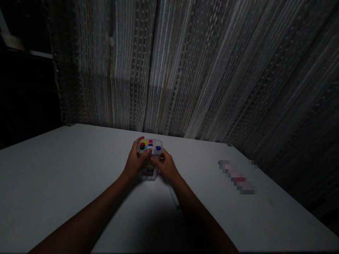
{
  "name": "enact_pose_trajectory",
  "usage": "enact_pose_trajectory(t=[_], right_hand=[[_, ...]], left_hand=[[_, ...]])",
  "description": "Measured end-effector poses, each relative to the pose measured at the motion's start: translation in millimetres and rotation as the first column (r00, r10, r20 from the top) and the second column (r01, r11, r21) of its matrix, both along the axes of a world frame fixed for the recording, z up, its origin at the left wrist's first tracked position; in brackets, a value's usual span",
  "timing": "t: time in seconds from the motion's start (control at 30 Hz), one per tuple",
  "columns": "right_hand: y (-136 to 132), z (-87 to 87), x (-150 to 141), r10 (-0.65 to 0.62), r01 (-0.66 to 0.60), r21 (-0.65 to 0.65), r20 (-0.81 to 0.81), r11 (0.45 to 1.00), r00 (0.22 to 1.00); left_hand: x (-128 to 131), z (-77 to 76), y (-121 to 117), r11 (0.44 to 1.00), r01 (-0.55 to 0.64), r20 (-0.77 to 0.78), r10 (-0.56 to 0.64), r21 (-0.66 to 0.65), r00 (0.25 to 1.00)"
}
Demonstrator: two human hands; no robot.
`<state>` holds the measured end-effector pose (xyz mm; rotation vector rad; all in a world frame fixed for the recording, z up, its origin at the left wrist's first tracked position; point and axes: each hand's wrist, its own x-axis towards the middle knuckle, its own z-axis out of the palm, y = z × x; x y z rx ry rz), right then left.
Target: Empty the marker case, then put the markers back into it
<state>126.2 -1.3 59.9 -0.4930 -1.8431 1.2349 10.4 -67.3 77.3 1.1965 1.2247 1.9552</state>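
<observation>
A clear plastic case (150, 177) stands upright on the white table, with several pens or markers inside. Their round ends show through its top in red, yellow, pink, black and blue. My left hand (134, 163) is wrapped around the left side, its thumb lying near the white clasp at the front of the lid. On the opposite side my right hand (168, 167) grips the case, thumb across the front. The lid looks closed. A white marker (173, 195) with a green end lies beneath my right wrist, partly hidden by the forearm.
Toward the right of the table (79, 151) lies a long pinkish object (237, 177), pixelated so that its kind cannot be made out. A striped, textured curtain (169, 63) hangs along the table's far edge. The room is dim, with a dark area at the left.
</observation>
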Motion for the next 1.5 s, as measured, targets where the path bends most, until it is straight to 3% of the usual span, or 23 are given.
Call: enact_pose_trajectory(t=[0.53,0.97,1.33,1.5], right_hand=[[1,-0.5,-2,0.012,-0.012,-0.031,-0.015,0.999,1.000],[1,-2.4,-2,0.029,-0.030,-0.029,-0.023,0.999,0.999],[1,-2.4,1,0.023,-0.023,-0.049,-0.010,0.999,1.000],[1,-1.1,1,0.012,-0.012,0.000,0.006,1.000,1.000]], left_hand=[[2,2.7,0,1.000,0.028,0.108,-0.027,-0.010,0.994],[4,2.9,-2,0.999,0.050,0.076,-0.050,0.005,0.996],[-8,-15.8,3,0.987,0.159,-0.023,-0.158,0.034,0.987],[-21,-26.9,10,0.974,0.220,-0.101,-0.214,0.048,0.972]])
